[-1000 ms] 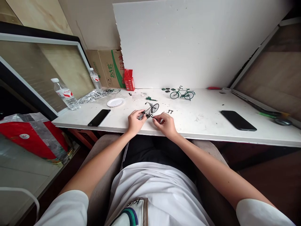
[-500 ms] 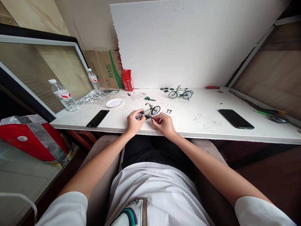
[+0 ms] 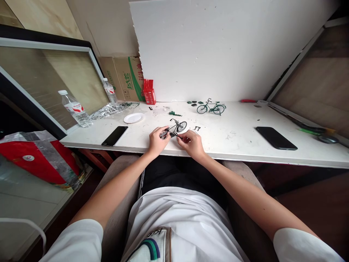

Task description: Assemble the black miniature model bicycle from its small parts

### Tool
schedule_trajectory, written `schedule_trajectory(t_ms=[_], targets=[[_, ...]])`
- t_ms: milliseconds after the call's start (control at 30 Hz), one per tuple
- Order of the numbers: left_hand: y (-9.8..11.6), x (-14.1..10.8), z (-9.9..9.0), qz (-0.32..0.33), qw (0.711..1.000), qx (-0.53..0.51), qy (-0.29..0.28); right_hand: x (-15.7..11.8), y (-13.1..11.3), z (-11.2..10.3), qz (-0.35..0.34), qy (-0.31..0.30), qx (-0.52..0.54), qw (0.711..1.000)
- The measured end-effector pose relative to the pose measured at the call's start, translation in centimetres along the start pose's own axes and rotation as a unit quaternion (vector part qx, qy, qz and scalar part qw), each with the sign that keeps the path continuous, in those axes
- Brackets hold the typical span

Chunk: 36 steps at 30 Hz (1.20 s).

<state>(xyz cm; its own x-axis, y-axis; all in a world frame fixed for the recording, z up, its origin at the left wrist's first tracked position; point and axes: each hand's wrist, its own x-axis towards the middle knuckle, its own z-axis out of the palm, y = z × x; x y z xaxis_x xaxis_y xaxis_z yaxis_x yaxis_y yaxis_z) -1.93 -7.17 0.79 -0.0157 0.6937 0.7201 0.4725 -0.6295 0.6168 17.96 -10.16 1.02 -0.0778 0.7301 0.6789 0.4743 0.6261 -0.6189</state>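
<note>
A small black model bicycle is held low over the near edge of the white table, its spoked wheel and handlebar pointing away from me. My left hand is closed around the bicycle's rear part, which the fingers partly hide. On the other side, my right hand pinches a thin dark piece whose tip meets the lower part of the bicycle. I cannot make out whether that piece is a tool or a part. A small dark bracket-shaped part lies just beyond my right hand.
A green model bicycle stands at the back. A green part, a white plate and a black phone lie to the left, with water bottles beyond. Another phone is at right; a red box stands behind.
The whole view has shifted slightly. Both hands keep their hold at the black bicycle, with no clear movement of the parts.
</note>
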Motion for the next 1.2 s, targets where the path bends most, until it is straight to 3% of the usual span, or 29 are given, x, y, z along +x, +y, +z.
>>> schedule_trajectory(t_ms=[900, 1200], targets=[[0.13, -0.10, -0.04, 0.021, 1.000, 0.001, -0.010, 0.22, -0.24, -0.35, 0.008, -0.021, -0.031, 0.999], [0.10, -0.22, 0.08, 0.033, 0.999, -0.016, -0.008, 0.60, -0.33, -0.42, 0.046, -0.032, -0.025, 0.998]])
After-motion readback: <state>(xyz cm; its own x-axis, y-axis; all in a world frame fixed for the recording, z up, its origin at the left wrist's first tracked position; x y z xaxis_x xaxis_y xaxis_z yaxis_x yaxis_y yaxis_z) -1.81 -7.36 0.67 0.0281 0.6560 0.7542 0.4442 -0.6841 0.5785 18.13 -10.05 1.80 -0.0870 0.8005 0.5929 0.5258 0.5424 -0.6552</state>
